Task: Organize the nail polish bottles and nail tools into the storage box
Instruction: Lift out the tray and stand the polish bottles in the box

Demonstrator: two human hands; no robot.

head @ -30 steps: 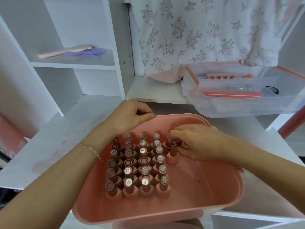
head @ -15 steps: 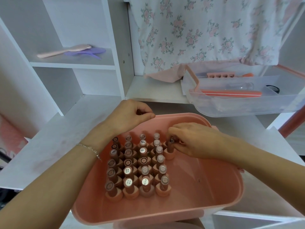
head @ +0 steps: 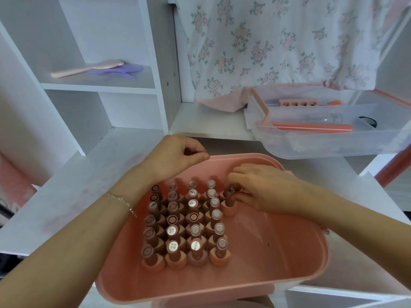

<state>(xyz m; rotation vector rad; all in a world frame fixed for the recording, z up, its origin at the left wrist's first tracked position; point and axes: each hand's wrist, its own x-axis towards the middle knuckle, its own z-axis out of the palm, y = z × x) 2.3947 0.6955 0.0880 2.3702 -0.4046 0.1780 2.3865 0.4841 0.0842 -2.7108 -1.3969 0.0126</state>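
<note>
Head view: our right hand (head: 264,187) is pinching a nail polish bottle (head: 229,201) near the storage box (head: 289,252)'s far edge. Our left hand (head: 175,156) is gripping the far rim.

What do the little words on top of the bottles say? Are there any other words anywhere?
No text here can be read.
Round white cap stickers on several nail polish bottles in the pink storage box: small printed characters, too small and blurred to read.
Black ring marks on some caps: symbols, not words.
Clear tray and shelves: no writing visible.
</note>
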